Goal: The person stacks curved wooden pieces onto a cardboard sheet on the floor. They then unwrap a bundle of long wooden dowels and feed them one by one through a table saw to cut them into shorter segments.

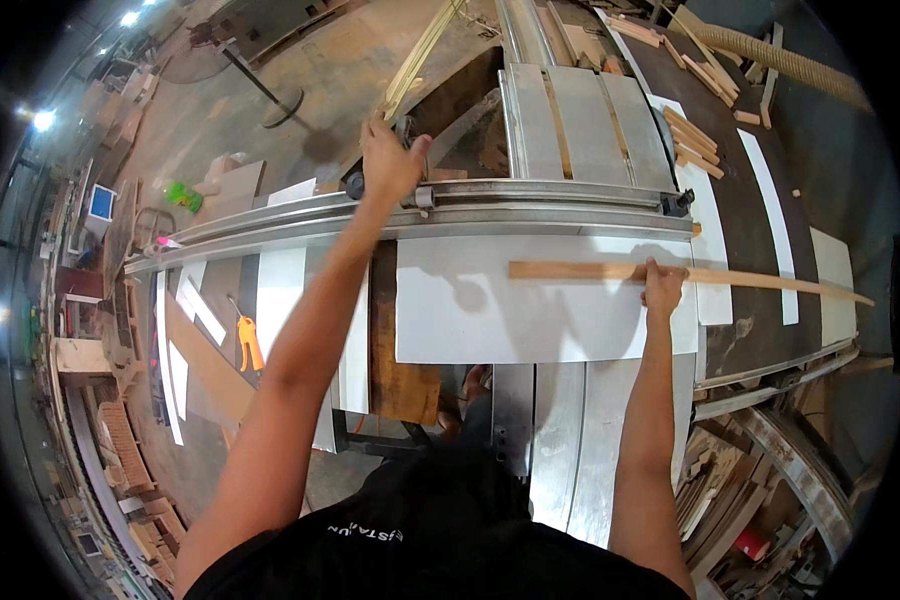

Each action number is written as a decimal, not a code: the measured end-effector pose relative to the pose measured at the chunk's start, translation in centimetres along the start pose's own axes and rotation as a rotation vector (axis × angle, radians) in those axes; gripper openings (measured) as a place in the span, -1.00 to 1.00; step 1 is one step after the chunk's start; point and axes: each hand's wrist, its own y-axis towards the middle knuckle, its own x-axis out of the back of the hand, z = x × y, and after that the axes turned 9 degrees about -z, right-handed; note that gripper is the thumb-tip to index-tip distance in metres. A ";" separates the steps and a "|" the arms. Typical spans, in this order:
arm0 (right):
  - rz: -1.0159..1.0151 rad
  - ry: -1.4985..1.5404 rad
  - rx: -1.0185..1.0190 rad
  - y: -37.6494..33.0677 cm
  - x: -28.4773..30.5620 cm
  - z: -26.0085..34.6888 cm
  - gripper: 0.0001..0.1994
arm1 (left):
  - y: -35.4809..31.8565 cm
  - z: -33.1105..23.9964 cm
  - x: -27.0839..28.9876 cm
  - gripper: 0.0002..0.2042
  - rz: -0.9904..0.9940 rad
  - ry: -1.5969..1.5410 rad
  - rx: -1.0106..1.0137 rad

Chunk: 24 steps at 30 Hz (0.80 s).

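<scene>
My right hand [662,288] presses flat, fingers together, on a wood strip [690,273] lying on the white panel [530,310]. The strip's long axis runs left to right, parallel to the fence rail [530,195] just beyond it, with its far end jutting off past the panel to my right. My left hand [390,160] is well apart, up at the rail's left end, closed around the fence handle [410,185]. More cut strips [695,140] lie stacked beyond the rail; an orange tool [250,345] sits down to the left.
</scene>
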 end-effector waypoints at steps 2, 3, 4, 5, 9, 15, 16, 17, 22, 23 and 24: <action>-0.107 0.016 0.000 1.6 -0.1 -1.0 -0.16 | 0.2 -2.1 -1.3 -0.34 0.260 -0.292 0.329; -0.139 0.008 0.024 2.1 -0.4 -1.5 -0.13 | -0.1 -2.7 -1.5 -0.33 0.388 -0.426 0.498; -0.171 0.000 0.048 2.5 -0.7 -2.0 -0.10 | -1.2 -2.8 -1.4 -0.34 0.298 -0.431 0.418; -0.161 -0.080 0.080 3.1 -1.0 -2.5 -0.06 | -3.1 -2.4 -0.7 -0.34 0.206 -0.434 0.337; -0.158 -0.097 0.192 0.1 -0.3 -0.4 -0.24 | -11.3 -2.8 5.6 -0.37 0.091 -0.421 0.178; -0.204 -0.378 0.659 -2.6 -0.5 -1.2 -0.42 | -20.5 -4.8 9.5 -0.43 0.187 -0.198 0.231; -0.184 -0.385 0.753 -2.7 -0.7 -1.9 -0.40 | -21.4 -5.6 9.9 -0.42 0.133 -0.171 0.117; -0.163 -0.392 0.847 -3.3 -0.8 -2.1 -0.38 | -22.2 -6.5 10.3 -0.40 0.078 -0.146 0.003; 0.002 -0.343 0.934 -3.1 -1.5 -1.3 -0.40 | -22.7 -11.3 5.0 -0.41 0.534 -0.341 -0.251; 0.065 -0.338 0.944 -3.2 -1.4 -0.7 -0.41 | -22.3 -12.3 2.8 -0.45 0.577 -0.258 -0.309; 0.119 -0.339 0.951 -3.0 -1.1 -0.3 -0.41 | -22.0 -12.7 0.5 -0.48 0.618 -0.184 -0.370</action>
